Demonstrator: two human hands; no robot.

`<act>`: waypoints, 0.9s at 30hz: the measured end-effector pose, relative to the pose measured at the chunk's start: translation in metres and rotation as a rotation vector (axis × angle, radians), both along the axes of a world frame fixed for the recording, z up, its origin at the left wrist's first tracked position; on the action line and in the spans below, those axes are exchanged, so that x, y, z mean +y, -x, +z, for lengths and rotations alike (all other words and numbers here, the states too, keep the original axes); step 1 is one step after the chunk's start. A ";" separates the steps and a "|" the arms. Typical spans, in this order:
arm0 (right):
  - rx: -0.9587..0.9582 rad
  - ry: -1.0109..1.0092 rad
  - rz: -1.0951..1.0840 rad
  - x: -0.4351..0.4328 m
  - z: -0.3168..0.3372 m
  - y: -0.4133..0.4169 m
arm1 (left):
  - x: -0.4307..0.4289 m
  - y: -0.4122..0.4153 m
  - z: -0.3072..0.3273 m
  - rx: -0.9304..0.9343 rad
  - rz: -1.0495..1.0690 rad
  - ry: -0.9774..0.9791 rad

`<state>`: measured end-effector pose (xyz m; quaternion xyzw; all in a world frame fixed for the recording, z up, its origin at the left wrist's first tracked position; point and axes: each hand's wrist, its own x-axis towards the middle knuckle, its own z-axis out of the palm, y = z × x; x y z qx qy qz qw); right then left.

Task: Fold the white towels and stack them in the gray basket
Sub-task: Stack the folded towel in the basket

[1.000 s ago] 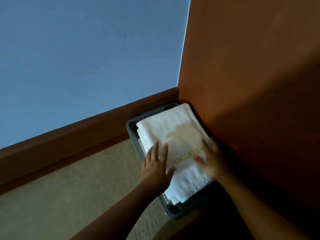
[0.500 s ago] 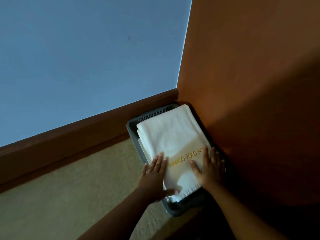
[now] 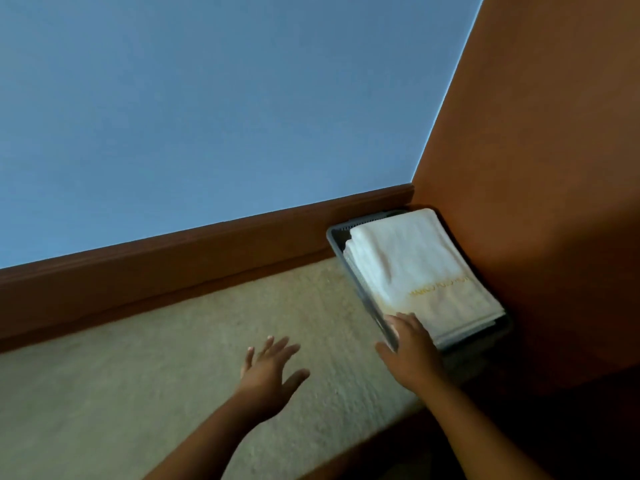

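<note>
The gray basket [image 3: 337,237] sits on the floor in the corner, against the baseboard and the brown panel. A stack of folded white towels [image 3: 408,261] fills it, and the top towel carries gold lettering. My right hand [image 3: 414,351] is at the basket's near left corner, thumb outside the rim and fingers curled over it onto the towel edge. My left hand [image 3: 272,370] hovers over the carpet to the left of the basket, fingers spread, holding nothing.
A blue wall [image 3: 207,116] with a dark brown baseboard [image 3: 207,244] runs behind. An orange-brown panel [image 3: 536,168] stands close on the basket's right side. Beige carpet [image 3: 138,375] covers the floor to the left.
Both hands have come off the top of the towel. My left hand swung left over the carpet; my right hand shifted to the basket's near left corner. The view has turned left.
</note>
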<state>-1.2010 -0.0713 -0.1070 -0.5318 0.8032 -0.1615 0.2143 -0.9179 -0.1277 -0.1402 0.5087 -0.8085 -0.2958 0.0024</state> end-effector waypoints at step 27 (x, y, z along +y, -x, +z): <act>-0.163 -0.038 0.854 -0.034 0.069 -0.567 | 0.129 -0.578 0.076 0.054 0.766 -0.044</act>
